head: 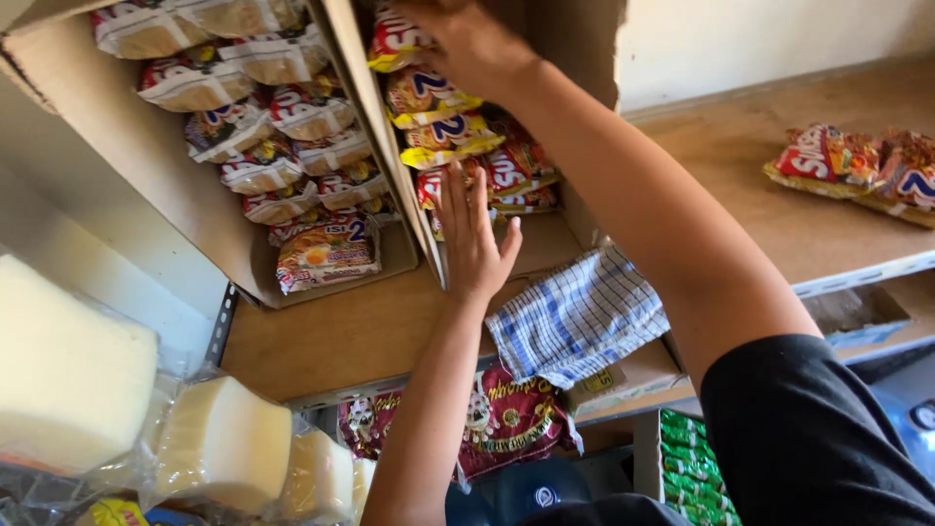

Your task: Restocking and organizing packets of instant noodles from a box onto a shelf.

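- Two hands were up at the right carton [545, 248]
- right hand [467, 44] reached deep, probably curled on a noodle packet [394, 41], grip partly hidden
- left hand [472, 239] flat open, empty, braced against the stack [458, 136], packets' long axes crosswise

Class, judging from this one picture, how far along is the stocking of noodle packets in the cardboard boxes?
Done: the left box holds packed rows. In hand: the right hand reaches into the right box, the left hand pressed flat against its packets. Left: two packets lie on the shelf.
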